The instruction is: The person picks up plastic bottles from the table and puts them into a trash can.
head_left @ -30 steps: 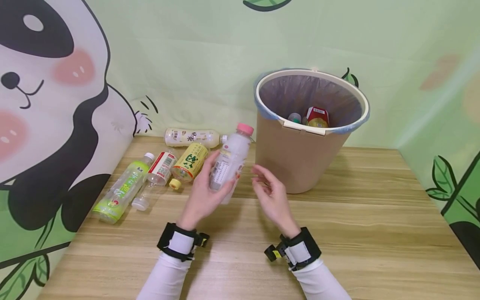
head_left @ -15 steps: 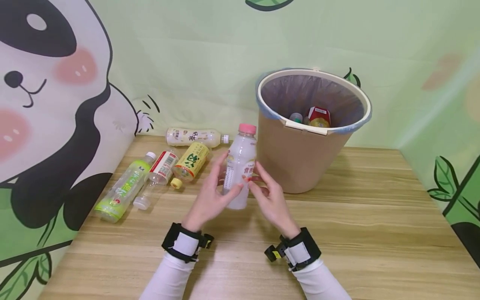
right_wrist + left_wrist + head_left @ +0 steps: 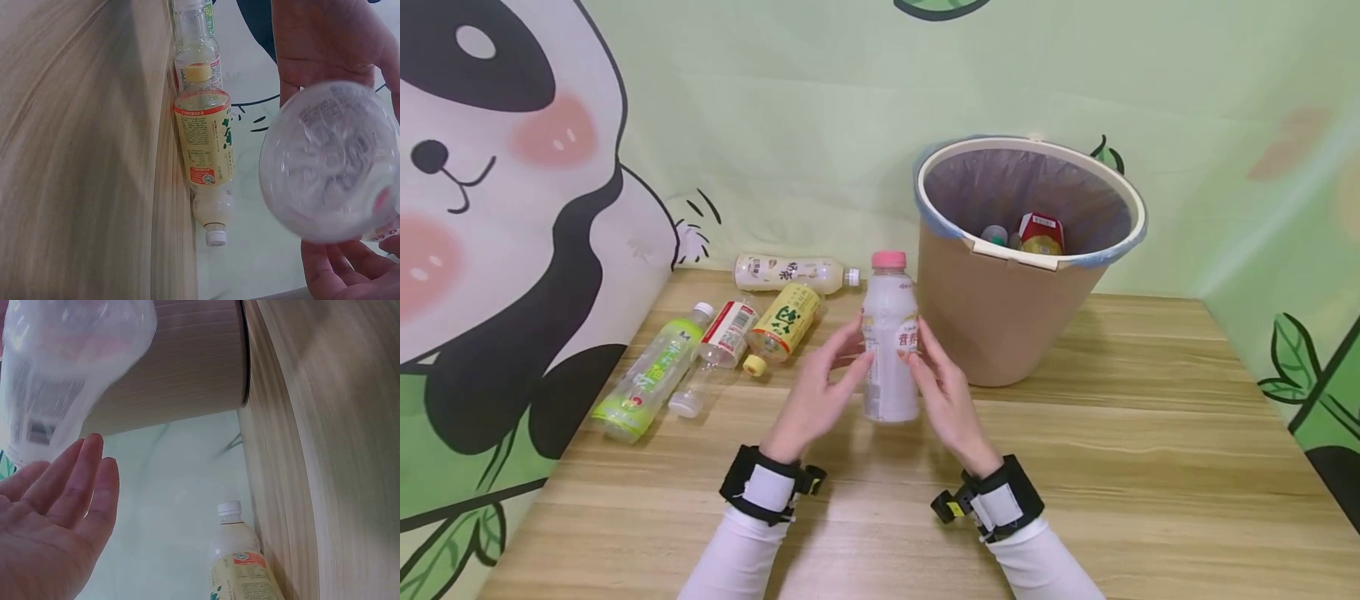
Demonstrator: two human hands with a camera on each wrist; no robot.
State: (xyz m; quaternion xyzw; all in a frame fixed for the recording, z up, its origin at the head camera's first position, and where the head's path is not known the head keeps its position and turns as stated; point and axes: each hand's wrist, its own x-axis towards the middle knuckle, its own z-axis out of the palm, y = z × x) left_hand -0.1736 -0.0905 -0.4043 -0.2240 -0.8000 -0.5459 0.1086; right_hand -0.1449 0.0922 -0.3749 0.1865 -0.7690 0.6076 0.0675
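Note:
A plastic bottle with a pink cap [image 3: 889, 333] stands nearly upright in the air between my hands, its base lifted off the table. My right hand [image 3: 953, 400] holds its right side, thumb in front and fingers behind. Beside its left side is my left hand [image 3: 812, 396], fingers extended; in the left wrist view those fingers [image 3: 84, 487] lie loosely near the bottle, and I cannot tell whether they touch it. The bottle's clear round base [image 3: 331, 162] faces the right wrist camera.
Right of the bottle stands a brown bin [image 3: 1000, 325] lined with a bag, with a red carton [image 3: 1042, 233] inside. On the left of the table [image 3: 865, 517] lie a milk-tea bottle [image 3: 790, 273], a yellow-labelled bottle [image 3: 786, 321], a red-and-white-labelled bottle [image 3: 728, 333] and a green-labelled bottle [image 3: 655, 375].
The pink-capped bottle has moved right and turned from tilted to upright. My right hand has come to grip it, while my left hand, which held it, has loosened its fingers.

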